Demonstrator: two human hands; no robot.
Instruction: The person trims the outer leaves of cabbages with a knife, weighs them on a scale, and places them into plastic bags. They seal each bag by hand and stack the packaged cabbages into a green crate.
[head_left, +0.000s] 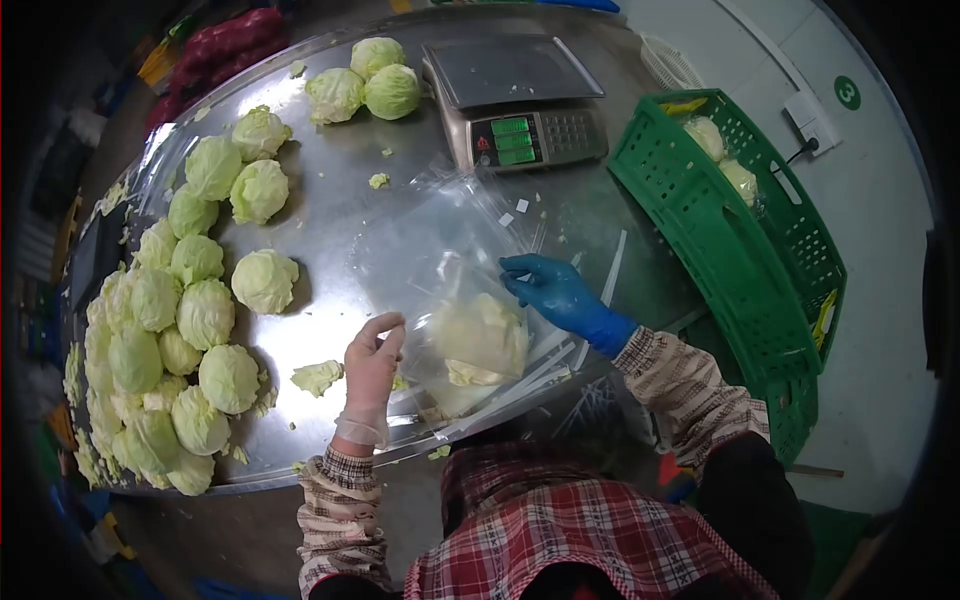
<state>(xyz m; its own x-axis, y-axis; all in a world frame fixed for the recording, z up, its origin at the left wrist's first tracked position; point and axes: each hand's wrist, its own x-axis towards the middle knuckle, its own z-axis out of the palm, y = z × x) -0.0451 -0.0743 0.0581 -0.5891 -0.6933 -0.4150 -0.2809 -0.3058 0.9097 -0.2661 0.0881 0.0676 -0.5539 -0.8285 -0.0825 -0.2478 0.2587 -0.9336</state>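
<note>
From the head camera, a person stands at a shiny steel table. The clear plastic bag lies on the table, just in front of the weighing scale. 1 cabbage sits inside the bag, at the end far from the scale and close to the person.

The left hand, in a thin clear glove, pinches the bag's edge on the side away from the green crate. The right hand, in a blue glove, pinches the bag's other side, the 1 nearer the crate. Both hands have fingers pressed on the thin plastic, with the cabbage between them.

The bag looks very light, soft and floppy. It is probably slippery too, so it is best held at the rim, 1 hand on each side. The cabbage looks round, firm and a bit heavy. Its outer leaves may tear off, as loose bits lie on the table. It is best cupped from below.

Many more cabbages lie far to the left of the scale. 3 more sit just left of it. 2 bagged ones rest in the crate.
</note>
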